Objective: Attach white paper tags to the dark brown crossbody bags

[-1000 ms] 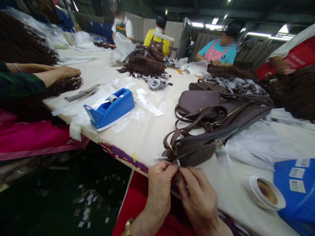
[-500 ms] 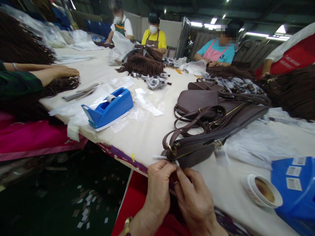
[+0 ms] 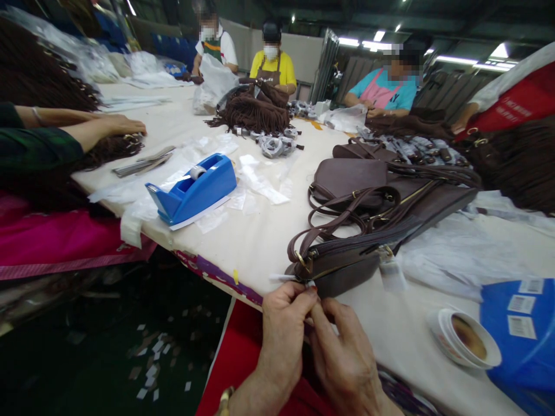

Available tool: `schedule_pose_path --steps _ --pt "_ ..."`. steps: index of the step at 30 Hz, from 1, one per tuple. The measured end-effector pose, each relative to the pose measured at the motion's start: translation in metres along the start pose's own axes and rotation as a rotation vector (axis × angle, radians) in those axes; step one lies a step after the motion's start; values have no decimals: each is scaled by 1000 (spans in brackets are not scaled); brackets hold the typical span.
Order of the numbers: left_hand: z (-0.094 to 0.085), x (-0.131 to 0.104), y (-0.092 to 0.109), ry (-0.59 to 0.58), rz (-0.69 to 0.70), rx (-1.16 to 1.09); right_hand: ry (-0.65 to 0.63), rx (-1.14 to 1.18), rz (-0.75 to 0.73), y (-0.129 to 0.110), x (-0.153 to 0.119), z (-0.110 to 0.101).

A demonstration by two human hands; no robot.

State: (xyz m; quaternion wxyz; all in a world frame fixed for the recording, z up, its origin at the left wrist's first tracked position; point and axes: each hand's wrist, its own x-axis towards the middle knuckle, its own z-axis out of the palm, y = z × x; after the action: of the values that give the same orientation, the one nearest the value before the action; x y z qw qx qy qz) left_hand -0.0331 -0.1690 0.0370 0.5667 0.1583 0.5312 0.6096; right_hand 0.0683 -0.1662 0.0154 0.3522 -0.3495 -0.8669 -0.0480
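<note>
A dark brown leather bag (image 3: 347, 268) with a brass zipper lies at the table's front edge, its strap looped on top. At its near left end, my left hand (image 3: 284, 323) is closed in a pinch on a small white strip (image 3: 310, 284) by the zipper end. My right hand (image 3: 347, 341) is also pinched, its fingertips meeting the left ones just below that strip; what it grips is too small to name. Another white piece (image 3: 281, 278) sticks out to the left of the bag's corner. More brown bags (image 3: 351, 176) lie behind.
A blue tape dispenser (image 3: 195, 193) stands at the left. Nearer the right edge are a white cup (image 3: 466, 338) and blue plastic (image 3: 511, 323). Co-workers sit across the table; another person's hands (image 3: 117, 126) rest on brown pieces at far left.
Both my hands have shifted only slightly, still pinched together at the bag's corner. The view has moved a little. At the far left, the other person's hands have moved slightly right.
</note>
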Motion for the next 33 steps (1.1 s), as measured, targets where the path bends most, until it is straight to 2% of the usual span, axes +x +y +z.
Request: schedule_pose_path --steps 2,4,8,11,15,23,28,33 --pt "1 -1 3 10 5 30 -34 211 71 2 0 -7" --pt "1 -1 4 15 25 79 -53 379 218 6 3 -13" --pt "1 -1 2 19 112 200 -50 520 565 12 20 -17" --pt "-1 -2 1 10 144 261 -98 635 690 15 33 -13" --pt "-2 -3 0 -12 181 306 -118 728 757 16 42 -10" --pt "-5 -7 0 -22 264 475 -161 764 832 13 49 -6" --pt "-4 -6 -7 -2 217 338 -141 829 929 8 49 -3" --pt "-2 -5 -10 17 99 10 -126 886 990 5 47 -1"
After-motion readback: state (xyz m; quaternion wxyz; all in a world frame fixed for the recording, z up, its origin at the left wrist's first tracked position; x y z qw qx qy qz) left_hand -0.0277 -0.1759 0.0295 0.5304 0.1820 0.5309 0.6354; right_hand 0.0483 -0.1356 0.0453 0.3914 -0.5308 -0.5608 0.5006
